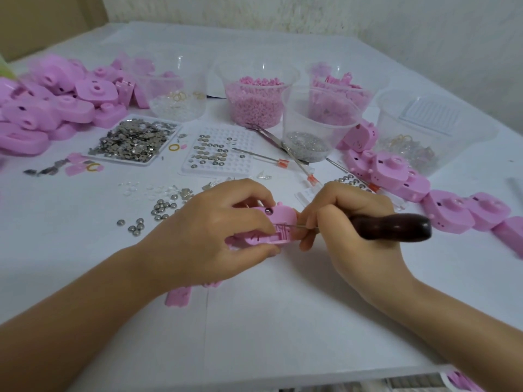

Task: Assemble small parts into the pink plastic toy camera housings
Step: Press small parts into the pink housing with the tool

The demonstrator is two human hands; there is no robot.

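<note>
My left hand (215,233) grips a pink toy camera housing (278,219) just above the white table, its open side turned up toward me. My right hand (342,222) holds a dark wooden-handled awl (393,226). The awl's thin metal tip (300,227) reaches into the housing's right end. Loose button batteries (161,207) lie left of my left hand. A flat pink cover piece (179,297) lies on the table under my left wrist.
A heap of pink housings (56,103) fills the far left, and a row of others (441,199) runs along the right. Clear cups (257,94) of small parts stand at the back. In the middle are a tray of metal contacts (133,140), a white battery tray (218,151), tweezers (271,137) and small screwdrivers (263,157).
</note>
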